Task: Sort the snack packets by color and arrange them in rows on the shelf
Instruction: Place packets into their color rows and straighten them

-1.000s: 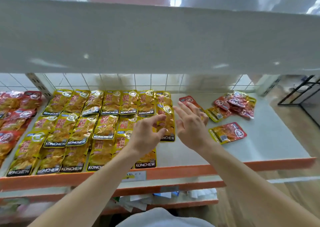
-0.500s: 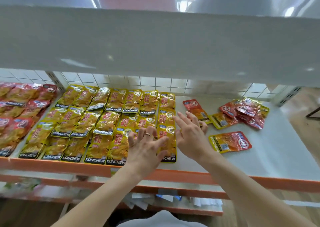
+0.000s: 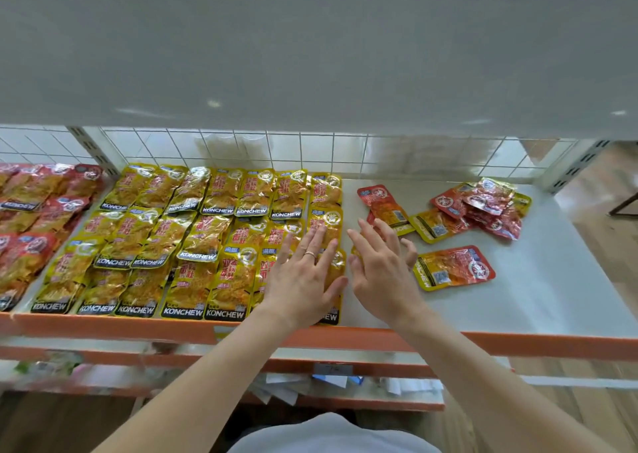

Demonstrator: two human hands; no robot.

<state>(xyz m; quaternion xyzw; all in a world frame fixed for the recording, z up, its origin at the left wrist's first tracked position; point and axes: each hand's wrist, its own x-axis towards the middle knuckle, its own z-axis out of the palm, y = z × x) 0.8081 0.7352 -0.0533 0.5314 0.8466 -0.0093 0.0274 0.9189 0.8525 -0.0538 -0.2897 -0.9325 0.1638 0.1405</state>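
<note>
Nothing is gripped: both hands are held flat with fingers straight, the left hand (image 3: 303, 280) laid on the yellow packets (image 3: 207, 245) at the rows' right end, the right hand (image 3: 383, 273) just beside it. On the shelf (image 3: 552, 297), a single packet (image 3: 455, 268) is seen at three o'clock, red packets (image 3: 34, 228) at nine, a loose pile (image 3: 483, 207) at one.

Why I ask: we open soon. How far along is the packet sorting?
Done: yellow packets lie in rows, red packets at left. In hand: left hand and right hand, open, at the rightmost yellow column. Left: a mixed pile and strays at right on the shelf.
</note>
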